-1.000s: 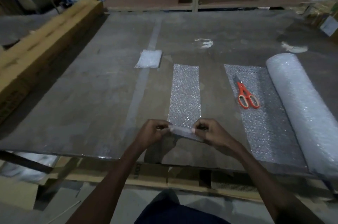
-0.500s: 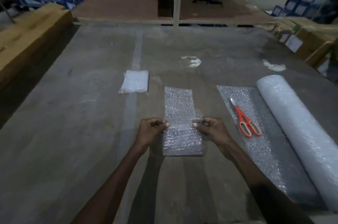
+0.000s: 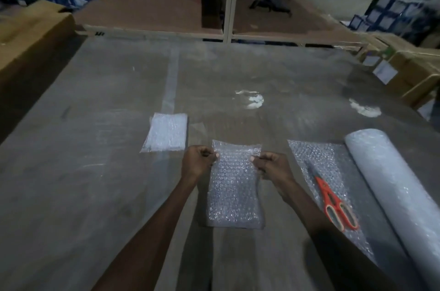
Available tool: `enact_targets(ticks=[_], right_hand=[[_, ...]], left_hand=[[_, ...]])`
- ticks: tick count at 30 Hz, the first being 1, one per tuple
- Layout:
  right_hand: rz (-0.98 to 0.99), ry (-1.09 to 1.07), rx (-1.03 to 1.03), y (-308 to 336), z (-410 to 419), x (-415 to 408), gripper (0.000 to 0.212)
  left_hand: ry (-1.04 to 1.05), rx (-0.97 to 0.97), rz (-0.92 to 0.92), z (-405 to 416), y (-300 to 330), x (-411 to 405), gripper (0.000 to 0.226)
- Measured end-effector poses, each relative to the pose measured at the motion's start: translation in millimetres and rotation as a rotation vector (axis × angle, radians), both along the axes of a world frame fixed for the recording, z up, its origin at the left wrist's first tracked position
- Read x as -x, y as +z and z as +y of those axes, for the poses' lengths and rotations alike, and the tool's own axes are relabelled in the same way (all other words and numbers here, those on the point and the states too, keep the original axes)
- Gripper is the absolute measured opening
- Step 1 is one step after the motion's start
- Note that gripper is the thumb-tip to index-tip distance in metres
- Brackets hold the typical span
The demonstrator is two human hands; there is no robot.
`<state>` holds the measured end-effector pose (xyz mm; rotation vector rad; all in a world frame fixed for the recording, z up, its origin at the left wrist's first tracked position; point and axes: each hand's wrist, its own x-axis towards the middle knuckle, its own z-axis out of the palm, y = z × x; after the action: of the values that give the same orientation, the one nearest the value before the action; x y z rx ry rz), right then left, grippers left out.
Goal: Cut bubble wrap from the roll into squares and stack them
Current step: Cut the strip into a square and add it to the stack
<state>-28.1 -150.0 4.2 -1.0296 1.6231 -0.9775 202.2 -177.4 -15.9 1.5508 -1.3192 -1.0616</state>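
two hands, one strip, one pair of scissors, one roll, one stack. nearest lies the strip (image 3: 234,186) of bubble wrap, flat on the table (image 3: 71,171) between the forearms, its long axis running straight away from the person. it looks folded over on itself, though the layers are hard to tell apart. the left hand (image 3: 197,162) pinches its far left corner with curled fingers, and the right hand (image 3: 271,167) pinches the far right corner the same way; the hands stand apart by the strip's width. to the right, orange scissors (image 3: 333,202) rest on the unrolled sheet (image 3: 316,160), blades pointing away, handles toward the person. the roll (image 3: 390,190) lies just right of them, its axis slanting from far left to near right. farther off, left of the strip, sits the stack (image 3: 166,132) of cut pieces. boxes (image 3: 31,36) line the far left edge.
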Motion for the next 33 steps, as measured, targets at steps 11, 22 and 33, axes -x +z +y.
enact_targets(ticks=[11, 22, 33], right_hand=[[0.270, -0.007, -0.056, -34, -50, 13, 0.049], [0.809, 0.358, 0.270, -40, 39, -48, 0.047], [1.130, 0.566, 0.289, -68, 57, -43, 0.070]], left_hand=[[-0.034, 0.090, -0.202, -43, -21, 5, 0.006], [-0.369, 0.415, -0.753, 49, -45, 14, 0.039], [-0.481, 0.318, -1.005, 64, -59, -2, 0.064]])
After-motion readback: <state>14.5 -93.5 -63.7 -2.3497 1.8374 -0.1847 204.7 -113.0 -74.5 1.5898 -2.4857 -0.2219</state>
